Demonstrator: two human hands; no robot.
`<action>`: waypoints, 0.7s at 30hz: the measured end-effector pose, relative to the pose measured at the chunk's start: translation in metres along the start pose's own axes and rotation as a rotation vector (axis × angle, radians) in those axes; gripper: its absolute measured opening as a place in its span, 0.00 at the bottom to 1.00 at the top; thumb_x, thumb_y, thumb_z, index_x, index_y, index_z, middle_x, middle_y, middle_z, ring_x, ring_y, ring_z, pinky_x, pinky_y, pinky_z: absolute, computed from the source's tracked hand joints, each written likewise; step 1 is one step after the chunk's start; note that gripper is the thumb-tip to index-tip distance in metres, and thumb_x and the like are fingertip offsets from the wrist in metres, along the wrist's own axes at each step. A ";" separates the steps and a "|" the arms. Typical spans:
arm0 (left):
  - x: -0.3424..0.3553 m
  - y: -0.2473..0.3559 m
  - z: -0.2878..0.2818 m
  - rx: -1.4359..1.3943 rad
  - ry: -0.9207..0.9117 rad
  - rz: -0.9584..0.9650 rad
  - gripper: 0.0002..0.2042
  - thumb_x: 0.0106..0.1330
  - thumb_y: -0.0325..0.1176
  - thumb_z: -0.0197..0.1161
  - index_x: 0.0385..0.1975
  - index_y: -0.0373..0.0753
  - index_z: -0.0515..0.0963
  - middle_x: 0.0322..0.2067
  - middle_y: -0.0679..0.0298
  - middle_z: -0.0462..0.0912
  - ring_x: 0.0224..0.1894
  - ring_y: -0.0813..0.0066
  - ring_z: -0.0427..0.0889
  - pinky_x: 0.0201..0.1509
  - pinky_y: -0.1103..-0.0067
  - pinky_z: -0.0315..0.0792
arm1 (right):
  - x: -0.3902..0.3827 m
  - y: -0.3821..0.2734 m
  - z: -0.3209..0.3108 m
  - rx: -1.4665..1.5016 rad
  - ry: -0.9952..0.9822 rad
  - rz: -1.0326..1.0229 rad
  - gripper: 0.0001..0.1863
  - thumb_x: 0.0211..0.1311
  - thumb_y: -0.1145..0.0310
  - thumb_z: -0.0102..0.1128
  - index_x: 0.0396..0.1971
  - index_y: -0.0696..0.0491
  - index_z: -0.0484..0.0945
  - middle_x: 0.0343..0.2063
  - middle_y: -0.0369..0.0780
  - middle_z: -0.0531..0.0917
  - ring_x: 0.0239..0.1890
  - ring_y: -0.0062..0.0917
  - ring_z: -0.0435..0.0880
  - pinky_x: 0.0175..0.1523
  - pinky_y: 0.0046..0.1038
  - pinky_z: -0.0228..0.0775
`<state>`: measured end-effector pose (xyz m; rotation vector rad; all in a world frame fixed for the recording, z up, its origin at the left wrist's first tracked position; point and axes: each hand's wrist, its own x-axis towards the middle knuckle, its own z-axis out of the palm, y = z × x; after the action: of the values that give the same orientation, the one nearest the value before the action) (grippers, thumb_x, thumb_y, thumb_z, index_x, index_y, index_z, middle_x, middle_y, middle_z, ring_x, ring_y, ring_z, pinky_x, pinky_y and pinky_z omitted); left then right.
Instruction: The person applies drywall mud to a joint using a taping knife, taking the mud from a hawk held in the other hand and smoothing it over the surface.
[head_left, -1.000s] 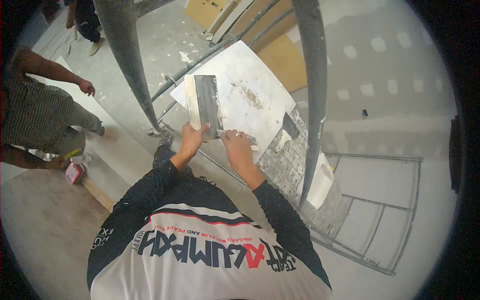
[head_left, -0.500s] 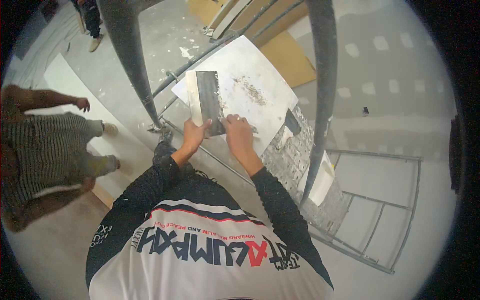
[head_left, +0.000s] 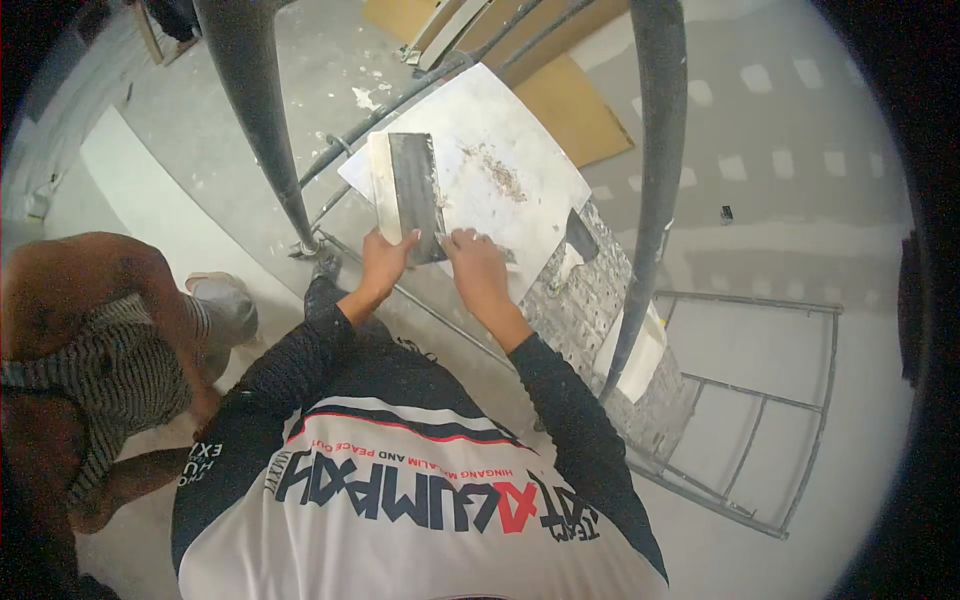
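Left hand point(head_left: 384, 266), fingers clamped on a wide, dark-metal-bladed, cream-backed scraper point(head_left: 413, 180) over a white, debris-flecked flat sheet point(head_left: 540, 170); right hand point(head_left: 479, 264) at the blade's edge, its fingers' hold indiscernible. Apparent step: working that edge; another stroke would call for steady support.

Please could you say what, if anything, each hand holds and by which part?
The left hand holds a wide scraper by its near end; whether the right hand holds anything is unclear.

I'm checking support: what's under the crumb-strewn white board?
A speckled platform extends from under the white board at its lower right; whatever else lies beneath is covered.
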<state>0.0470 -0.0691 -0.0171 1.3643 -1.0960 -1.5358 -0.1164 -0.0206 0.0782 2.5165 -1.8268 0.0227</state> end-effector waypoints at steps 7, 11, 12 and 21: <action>0.004 -0.007 0.004 -0.073 0.029 0.022 0.14 0.62 0.32 0.74 0.40 0.26 0.83 0.32 0.54 0.89 0.32 0.69 0.86 0.37 0.70 0.78 | 0.000 0.000 0.005 0.010 0.052 0.014 0.07 0.57 0.72 0.57 0.35 0.54 0.81 0.36 0.40 0.80 0.44 0.34 0.82 0.50 0.36 0.74; 0.005 -0.010 0.006 -0.120 -0.001 0.036 0.14 0.63 0.31 0.74 0.40 0.26 0.83 0.32 0.54 0.89 0.32 0.70 0.86 0.35 0.70 0.78 | 0.030 0.004 0.004 -0.043 0.174 -0.038 0.07 0.58 0.71 0.57 0.34 0.54 0.81 0.35 0.41 0.80 0.42 0.36 0.82 0.49 0.37 0.74; 0.007 -0.012 0.006 -0.166 -0.006 0.046 0.14 0.63 0.31 0.73 0.39 0.26 0.83 0.33 0.53 0.89 0.32 0.71 0.86 0.32 0.70 0.78 | 0.026 0.004 0.003 -0.043 0.175 -0.033 0.07 0.58 0.71 0.57 0.34 0.54 0.81 0.35 0.41 0.80 0.42 0.36 0.82 0.49 0.37 0.74; -0.006 0.013 0.008 -0.201 0.002 0.050 0.13 0.64 0.28 0.72 0.43 0.25 0.81 0.33 0.56 0.86 0.30 0.68 0.85 0.24 0.72 0.85 | 0.055 0.011 -0.005 -0.015 0.117 0.001 0.11 0.55 0.76 0.58 0.38 0.52 0.83 0.35 0.40 0.81 0.42 0.36 0.83 0.47 0.37 0.76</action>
<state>0.0397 -0.0670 -0.0024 1.1939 -0.9396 -1.5622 -0.1102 -0.0761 0.0849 2.4478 -1.7767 0.1523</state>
